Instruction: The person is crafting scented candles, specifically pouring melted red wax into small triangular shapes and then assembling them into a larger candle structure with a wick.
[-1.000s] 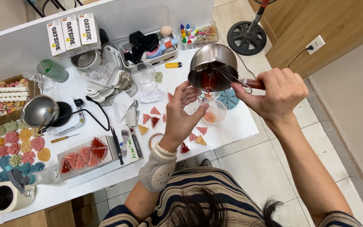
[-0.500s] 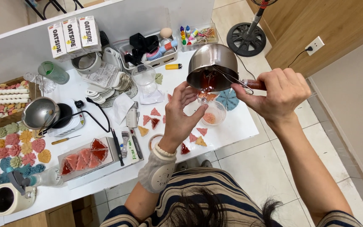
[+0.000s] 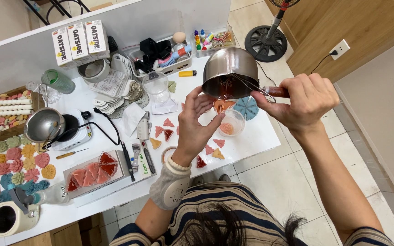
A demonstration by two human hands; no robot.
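My right hand [image 3: 303, 101] grips the wooden handle of a small steel pouring pot [image 3: 228, 69], which is tilted over the white table [image 3: 261, 134] and shows red liquid at its lip. A clear cup [image 3: 231, 123] with a pink bottom stands below the pot. My left hand [image 3: 198, 122] is raised with fingers apart just left of the cup, its fingertips close to the cup's rim; whether they touch it is unclear. Small red and orange triangular pieces [image 3: 168, 123] lie around that hand.
A clear mould tray with red triangles [image 3: 92, 172] rests on a scale at the front left. A second pot sits on a small hot plate [image 3: 64, 130]. Coloured leaf shapes [image 3: 19, 164], three cartons [image 3: 78, 41], a basket of tools [image 3: 165, 57] and a lighter [image 3: 187, 73] crowd the table.
The pot stays tilted over the cup in my right hand. My left hand keeps its place beside the cup. Nothing else has visibly moved.
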